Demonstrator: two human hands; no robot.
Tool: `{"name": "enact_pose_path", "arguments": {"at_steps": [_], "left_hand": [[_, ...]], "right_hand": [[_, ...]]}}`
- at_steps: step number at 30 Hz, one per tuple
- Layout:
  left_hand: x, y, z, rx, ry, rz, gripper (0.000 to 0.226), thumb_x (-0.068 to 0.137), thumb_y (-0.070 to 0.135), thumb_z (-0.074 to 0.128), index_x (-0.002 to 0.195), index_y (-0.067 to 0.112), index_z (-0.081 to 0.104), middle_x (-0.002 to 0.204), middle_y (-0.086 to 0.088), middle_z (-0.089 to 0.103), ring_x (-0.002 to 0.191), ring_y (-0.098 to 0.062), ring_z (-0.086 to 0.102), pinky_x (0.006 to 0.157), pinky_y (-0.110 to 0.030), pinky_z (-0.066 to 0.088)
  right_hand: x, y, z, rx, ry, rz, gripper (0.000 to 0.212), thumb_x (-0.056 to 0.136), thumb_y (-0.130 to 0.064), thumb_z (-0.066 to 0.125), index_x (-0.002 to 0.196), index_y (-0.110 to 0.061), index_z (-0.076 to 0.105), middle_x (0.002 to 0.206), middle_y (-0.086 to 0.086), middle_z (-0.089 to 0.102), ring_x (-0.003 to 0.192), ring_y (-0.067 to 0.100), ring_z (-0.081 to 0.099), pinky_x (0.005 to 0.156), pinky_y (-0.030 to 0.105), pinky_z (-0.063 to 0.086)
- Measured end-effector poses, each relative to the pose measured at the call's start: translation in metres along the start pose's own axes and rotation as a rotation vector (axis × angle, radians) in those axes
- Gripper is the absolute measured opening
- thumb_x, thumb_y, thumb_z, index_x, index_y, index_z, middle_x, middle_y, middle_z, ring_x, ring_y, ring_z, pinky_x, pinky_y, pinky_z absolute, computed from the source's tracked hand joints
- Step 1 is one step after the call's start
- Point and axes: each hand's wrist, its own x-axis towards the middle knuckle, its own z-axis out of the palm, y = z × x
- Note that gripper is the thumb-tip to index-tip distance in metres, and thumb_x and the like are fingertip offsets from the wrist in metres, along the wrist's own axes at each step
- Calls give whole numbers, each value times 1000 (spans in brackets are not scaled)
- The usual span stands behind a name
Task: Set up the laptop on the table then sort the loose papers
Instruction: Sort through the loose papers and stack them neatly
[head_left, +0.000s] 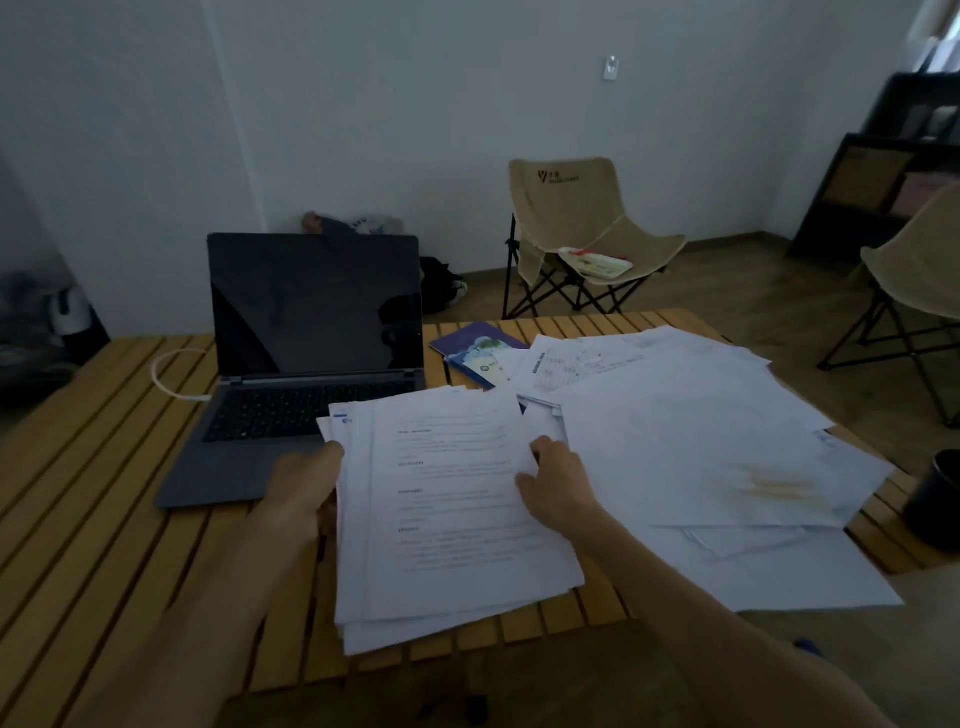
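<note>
Your left hand (301, 488) grips the paper stack's (452, 514) left edge on the slatted bench (104, 509), beside the open laptop (311, 332); your right hand (556, 480) pinches its top sheet, loose papers (691, 441) spread rightward.

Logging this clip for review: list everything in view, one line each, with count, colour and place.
laptop: one, grey with dark screen, open on the table's left half
cable: one, white, looped left of the laptop
table: one, yellow-brown slats
paper stack: one, white printed sheets, table's near centre, partly over the laptop's corner
loose papers: many, white, spread over the table's right half
booklets: two, blue, behind the papers, right of the laptop
dark cup: one, black, right table edge
folding chairs: two, beige, beyond and right of the table
shelf: one, dark, far right
left hand: grips the stack's left edge
right hand: pinches the stack's right edge
</note>
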Motion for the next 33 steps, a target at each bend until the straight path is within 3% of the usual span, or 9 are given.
{"name": "enact_pose_path", "arguments": {"at_steps": [2, 5, 9, 12, 15, 18, 23, 27, 33], "left_hand": [[0, 3, 2, -11, -96, 0, 18, 90, 19, 64, 94, 2, 68, 99, -17, 67, 85, -33, 63, 78, -37, 53], [1, 10, 11, 91, -156, 39, 47, 90, 33, 69, 126, 4, 60, 123, -9, 60, 106, -28, 60, 96, -32, 46], [-6, 19, 26, 243, -213, 320, 30, 92, 12, 66, 122, 9, 63, 122, -11, 65, 88, -16, 63, 79, -27, 51], [-12, 36, 22, 65, -245, 407, 24, 91, 2, 64, 113, 11, 67, 121, -16, 67, 91, -21, 68, 84, -37, 56], [-34, 65, 12, -123, -364, 547, 31, 93, 2, 60, 123, 10, 64, 120, -9, 70, 105, -25, 69, 89, -41, 57], [-62, 87, 6, -186, -415, 663, 33, 92, 1, 59, 123, 11, 64, 118, -5, 71, 105, -21, 69, 82, -33, 58], [-80, 116, -5, -176, -451, 777, 35, 85, 15, 65, 120, 18, 65, 118, 1, 71, 106, -17, 69, 83, -27, 57], [-73, 106, -9, -122, -474, 733, 36, 87, 12, 65, 123, 10, 62, 120, -6, 70, 110, -27, 67, 89, -39, 57], [-79, 106, -5, -127, -448, 752, 37, 87, 12, 67, 124, 11, 63, 119, -6, 71, 108, -26, 68, 88, -40, 57]], "right_hand": [[2, 1, 2, -36, -66, -21, 20, 89, -20, 62, 107, -19, 55, 111, 5, 59, 105, 26, 56, 86, 36, 52], [2, 3, 1, -62, -142, -69, 41, 88, -23, 60, 128, -23, 57, 120, 3, 58, 114, 27, 55, 96, 42, 51], [-5, 8, -4, 108, -176, -107, 58, 93, -19, 66, 146, -23, 42, 132, -5, 55, 121, 18, 55, 94, 27, 48], [-8, 11, -16, 396, -178, -11, 93, 79, -25, 84, 153, -18, 29, 141, -2, 51, 126, 19, 55, 106, 35, 46], [-10, 7, -39, 720, -338, -51, 63, 79, -21, 84, 135, -13, 56, 126, 4, 68, 110, 20, 69, 97, 45, 55], [-19, -8, -57, 769, -355, -192, 36, 87, -16, 74, 122, -10, 68, 120, 2, 72, 109, 20, 69, 93, 41, 58], [-29, -18, -65, 768, -212, -304, 32, 85, -20, 74, 116, -12, 70, 114, -1, 73, 104, 15, 70, 84, 32, 60], [-34, -10, -50, 723, -278, -291, 38, 79, -18, 81, 115, -14, 70, 113, -1, 73, 107, 17, 69, 86, 37, 60], [-36, -21, -38, 732, -221, -301, 36, 86, -19, 77, 121, -21, 68, 117, -2, 72, 109, 16, 68, 90, 41, 59]]}}
